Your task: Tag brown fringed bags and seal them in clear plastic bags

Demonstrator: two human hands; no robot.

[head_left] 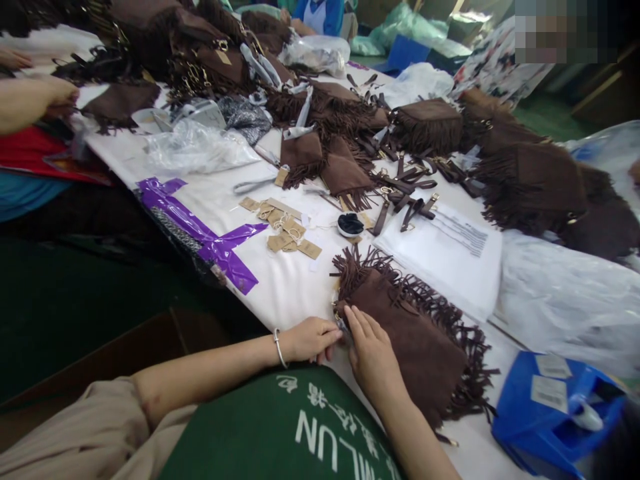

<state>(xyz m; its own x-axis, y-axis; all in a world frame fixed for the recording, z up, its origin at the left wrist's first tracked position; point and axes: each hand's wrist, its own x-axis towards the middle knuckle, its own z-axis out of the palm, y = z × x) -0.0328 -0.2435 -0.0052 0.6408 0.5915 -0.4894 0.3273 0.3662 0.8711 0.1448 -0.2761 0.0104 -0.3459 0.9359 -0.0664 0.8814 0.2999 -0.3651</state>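
A brown fringed bag (415, 340) lies on the white table in front of me, its fringe toward the far and right sides. My right hand (370, 343) rests on its near left corner with the fingers stretched out. Beside that corner my left hand (313, 339), with a bracelet at the wrist, has its fingers pressed together at a small greyish piece near the bag's metal ring; what exactly it grips is too small to tell. Past the bag are a small round dish (351, 225) of black pieces and several brown paper tags (287, 230) with white strings.
A blue dispenser (545, 407) stands at the right edge. Plastic bags (565, 300) and printed white sheets (445, 253) lie beyond it. More fringed bags (530, 187) and straps cover the far side. Purple tape (215, 243) marks the left edge. Other people are around the table.
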